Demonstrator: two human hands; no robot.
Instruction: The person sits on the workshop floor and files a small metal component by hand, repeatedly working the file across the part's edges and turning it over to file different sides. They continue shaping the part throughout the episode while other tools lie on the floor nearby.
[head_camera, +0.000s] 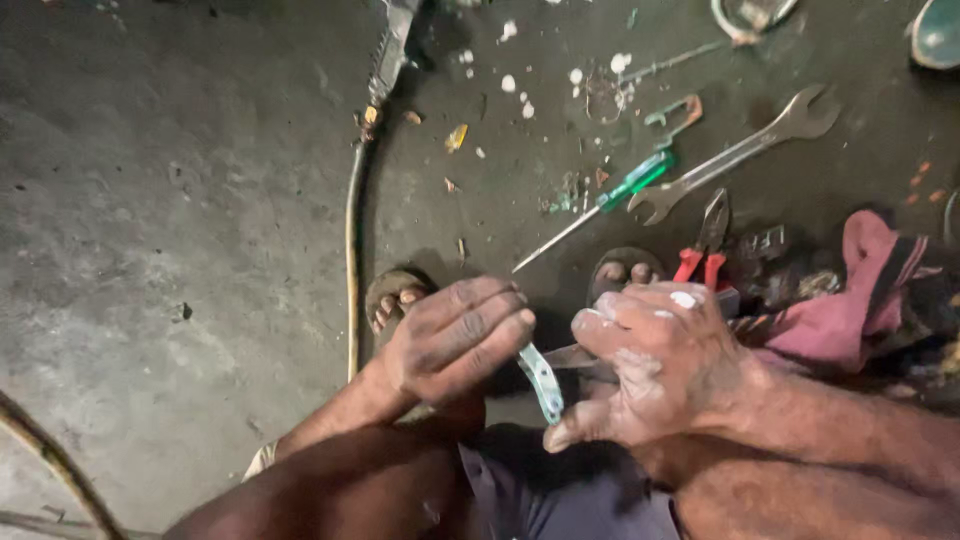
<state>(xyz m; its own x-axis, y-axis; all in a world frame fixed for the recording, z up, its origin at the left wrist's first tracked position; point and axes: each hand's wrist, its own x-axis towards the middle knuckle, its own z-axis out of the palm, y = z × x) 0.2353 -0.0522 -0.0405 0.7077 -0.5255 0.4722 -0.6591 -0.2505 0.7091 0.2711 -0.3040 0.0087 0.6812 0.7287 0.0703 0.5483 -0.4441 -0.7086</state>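
hands meet low over the knees: the left hand (455, 340) pinches the top of a small pale green flat metal strip (542, 382), fingers closed on it, while the right hand (660, 370) is curled tight around a thin grey blade-like piece (570, 356) touching it. work looks midway. green-handled screwdriver (600, 200), long steel spanner (735, 155) and red-handled pliers (705, 245) lie unused on the concrete floor (170, 220) beyond.

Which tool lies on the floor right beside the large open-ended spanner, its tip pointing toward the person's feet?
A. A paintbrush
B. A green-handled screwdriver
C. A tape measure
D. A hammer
B: the green-handled screwdriver lies just left of the spanner on the dark floor, its shaft running down-left toward the sandalled feet.
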